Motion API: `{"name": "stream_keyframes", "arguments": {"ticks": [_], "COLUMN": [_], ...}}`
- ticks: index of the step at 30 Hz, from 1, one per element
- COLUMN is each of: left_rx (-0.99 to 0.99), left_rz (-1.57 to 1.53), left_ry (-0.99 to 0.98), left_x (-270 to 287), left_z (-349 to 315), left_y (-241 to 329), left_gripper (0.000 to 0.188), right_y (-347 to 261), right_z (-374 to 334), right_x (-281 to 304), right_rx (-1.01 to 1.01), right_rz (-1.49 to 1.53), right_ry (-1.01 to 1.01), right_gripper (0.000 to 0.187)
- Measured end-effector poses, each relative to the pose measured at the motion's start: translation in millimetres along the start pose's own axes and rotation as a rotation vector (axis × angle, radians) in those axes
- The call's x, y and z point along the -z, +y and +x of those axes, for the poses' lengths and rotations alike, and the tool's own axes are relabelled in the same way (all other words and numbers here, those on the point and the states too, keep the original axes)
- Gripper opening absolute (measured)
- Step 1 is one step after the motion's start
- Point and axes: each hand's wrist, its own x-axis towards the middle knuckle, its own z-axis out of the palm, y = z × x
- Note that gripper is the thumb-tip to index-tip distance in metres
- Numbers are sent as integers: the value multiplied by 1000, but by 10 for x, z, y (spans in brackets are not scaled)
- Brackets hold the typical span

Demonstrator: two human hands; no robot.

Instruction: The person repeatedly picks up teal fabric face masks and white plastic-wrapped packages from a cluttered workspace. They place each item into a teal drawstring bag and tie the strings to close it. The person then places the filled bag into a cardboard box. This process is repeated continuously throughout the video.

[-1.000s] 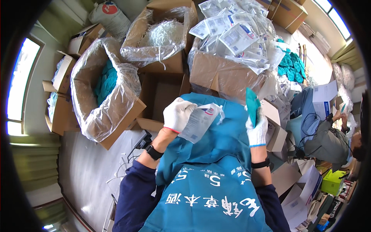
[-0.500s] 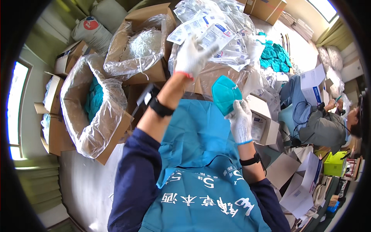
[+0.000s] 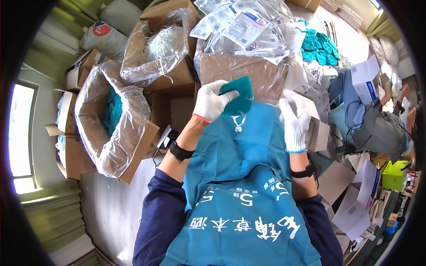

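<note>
My left hand (image 3: 210, 103), in a white knit glove with a red cuff edge, grips a folded teal face mask (image 3: 240, 96). The thumb lies across the mask's near face, and white straps dangle below it over my teal apron (image 3: 248, 146). My right hand (image 3: 295, 123), gloved in white with a blue cuff edge, is raised a little to the right of the mask, apart from it. Its fingers are spread and slightly blurred, with nothing in them. Beyond both hands stands a plastic-lined carton (image 3: 243, 73) heaped with flat printed pouches (image 3: 245, 29).
At the left, a plastic-lined carton (image 3: 128, 146) contains teal masks (image 3: 113, 111). Behind it a lined box (image 3: 166, 73) holds white straps (image 3: 167, 43). More teal masks (image 3: 320, 48) are heaped at the far right. A seated co-worker (image 3: 377, 126) and opened white boxes (image 3: 355, 208) are on the right.
My left hand has come back from the pouch pile and taken hold of the mask. My right hand has let go of it and moved right.
</note>
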Motion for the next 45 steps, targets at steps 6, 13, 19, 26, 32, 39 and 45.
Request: {"name": "stream_keyframes", "arguments": {"ticks": [6,13,19,26,32,39,45], "left_rx": [-70,-22,-236,-124,18,383,701], "left_rz": [66,-498,-306,-468,-262,-1387,-749], "left_ry": [-113,100,510,338,268,-588,-204], "left_x": [-164,-498,-577,-907,-678,-364,-472], "left_z": [-61,-214,-19,-225,-934,-795,-864], "left_y": [57,-373,-562,-711,-381,-390,-548], "left_gripper": [25,36,25,26,29,47,56], "right_y": [-96,-171,-130,429,377,234,127], "right_z": [54,-105,-230,282,725,292,-19], "right_x": [-59,-432,-327,-419,-277,-189,-226], "right_rx": [-111,-331,-602,-982,-713,-273,-415], "right_rz": [-105,274,417,1200,989,757,396], "right_ry": [-670,-186,-612,-253,109,-760,-668], "right_gripper": [23,17,26,25,27,50,14]}}
